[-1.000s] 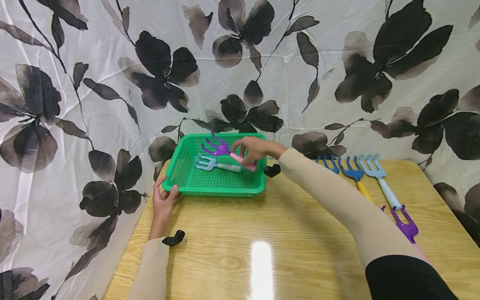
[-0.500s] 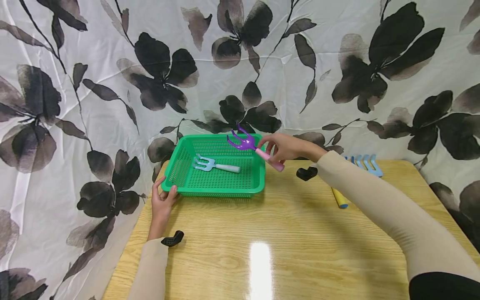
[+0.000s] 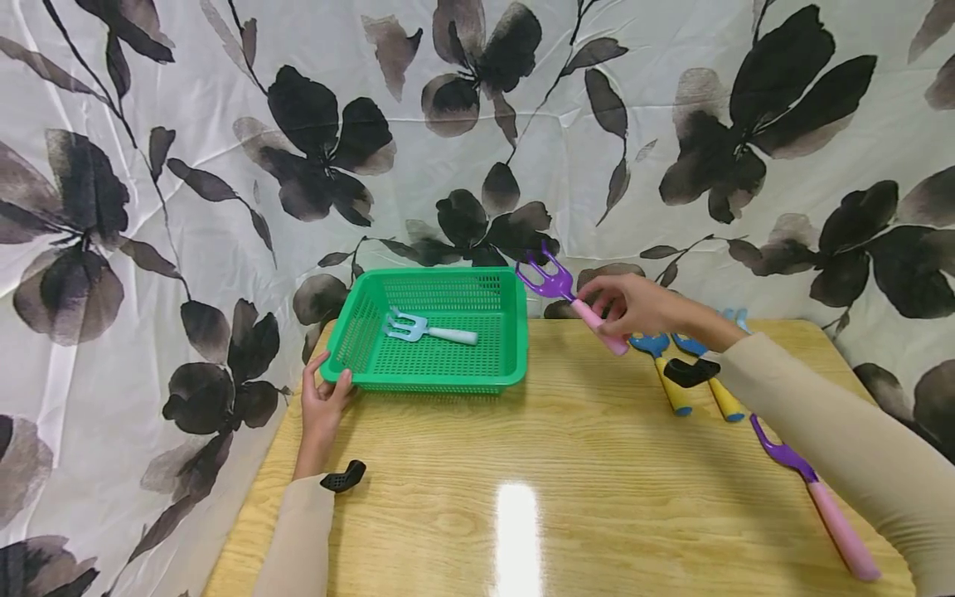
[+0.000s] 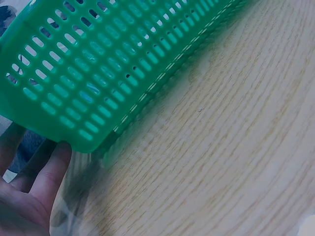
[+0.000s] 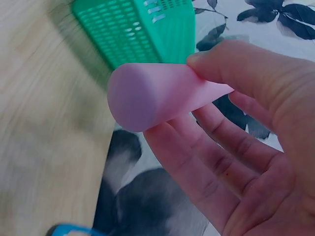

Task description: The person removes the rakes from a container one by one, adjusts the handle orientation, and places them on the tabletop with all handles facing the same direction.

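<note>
My right hand (image 3: 634, 308) pinches the pink handle of a small hand fork (image 3: 550, 280) with purple tines, held above the table to the right of the green basket (image 3: 429, 380). In the right wrist view the fork's pink handle (image 5: 147, 96) lies between thumb and fingertips, its end towards the camera. My left hand (image 3: 322, 414) holds the basket's near left corner; in the left wrist view its thumb touches the basket wall (image 4: 74, 118). Inside the basket lies a light blue hand fork (image 3: 409, 327) with a pale handle.
Two hand forks with yellow handles, one left (image 3: 673, 385) and one right (image 3: 725, 400), lie beyond my right wrist. Blue tines (image 3: 734, 319) show behind it. Another purple-and-pink fork (image 3: 836, 518) lies at right, partly behind my sleeve. A floral cloth (image 3: 477, 124) hangs behind the wooden table (image 3: 448, 481).
My right hand has moved right, carrying the purple-and-pink fork from over the basket to beside it. My left hand stays at the basket corner. The light blue fork remains inside.
</note>
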A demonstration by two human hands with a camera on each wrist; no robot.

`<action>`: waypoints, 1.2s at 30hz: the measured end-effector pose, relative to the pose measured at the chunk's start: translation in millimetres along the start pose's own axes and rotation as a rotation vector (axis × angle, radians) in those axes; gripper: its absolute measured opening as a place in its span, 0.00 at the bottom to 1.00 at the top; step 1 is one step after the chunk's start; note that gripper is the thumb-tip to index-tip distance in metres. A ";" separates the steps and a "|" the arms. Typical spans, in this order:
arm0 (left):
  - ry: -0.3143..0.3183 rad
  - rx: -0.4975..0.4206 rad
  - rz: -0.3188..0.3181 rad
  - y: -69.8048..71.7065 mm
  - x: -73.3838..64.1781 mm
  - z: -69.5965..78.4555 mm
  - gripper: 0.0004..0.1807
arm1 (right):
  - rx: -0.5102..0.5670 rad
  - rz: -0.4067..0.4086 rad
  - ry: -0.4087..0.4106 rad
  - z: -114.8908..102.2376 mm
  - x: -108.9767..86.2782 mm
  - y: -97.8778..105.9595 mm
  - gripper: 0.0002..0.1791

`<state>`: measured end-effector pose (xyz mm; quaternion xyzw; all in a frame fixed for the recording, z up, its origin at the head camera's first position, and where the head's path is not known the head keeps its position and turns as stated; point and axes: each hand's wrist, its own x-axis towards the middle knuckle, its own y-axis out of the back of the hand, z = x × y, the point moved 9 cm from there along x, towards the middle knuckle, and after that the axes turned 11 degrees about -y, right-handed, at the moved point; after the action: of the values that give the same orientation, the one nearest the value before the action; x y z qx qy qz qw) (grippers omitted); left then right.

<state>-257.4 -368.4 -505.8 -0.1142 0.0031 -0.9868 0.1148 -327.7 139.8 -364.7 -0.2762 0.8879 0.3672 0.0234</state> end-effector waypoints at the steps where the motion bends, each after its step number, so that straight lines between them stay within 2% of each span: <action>1: 0.000 -0.002 0.005 0.8 0.2 -2.7 0.38 | 0.000 0.011 -0.003 4.4 -6.0 2.0 0.27; 9: -0.025 -0.012 0.014 -0.3 0.3 -5.9 0.38 | 0.050 0.096 -0.054 48.1 -57.2 14.4 0.31; 15: -0.026 -0.021 0.006 -1.5 3.0 -6.4 0.38 | 0.035 0.164 -0.089 78.5 -94.9 20.5 0.32; 23: -0.033 0.009 0.004 -3.0 1.7 -3.4 0.37 | 0.028 0.249 -0.160 119.1 -146.0 19.6 0.34; 28: -0.041 0.015 0.016 -2.8 0.5 -2.1 0.37 | 0.004 0.291 -0.174 141.7 -169.9 16.0 0.35; 36: -0.021 -0.017 0.030 -1.3 -0.7 -2.3 0.38 | -0.025 0.297 -0.284 173.6 -197.3 0.6 0.35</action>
<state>-257.5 -367.0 -508.1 -0.1252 0.0118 -0.9837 0.1288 -189.0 348.9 -442.7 -0.0879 0.9020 0.4129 0.0906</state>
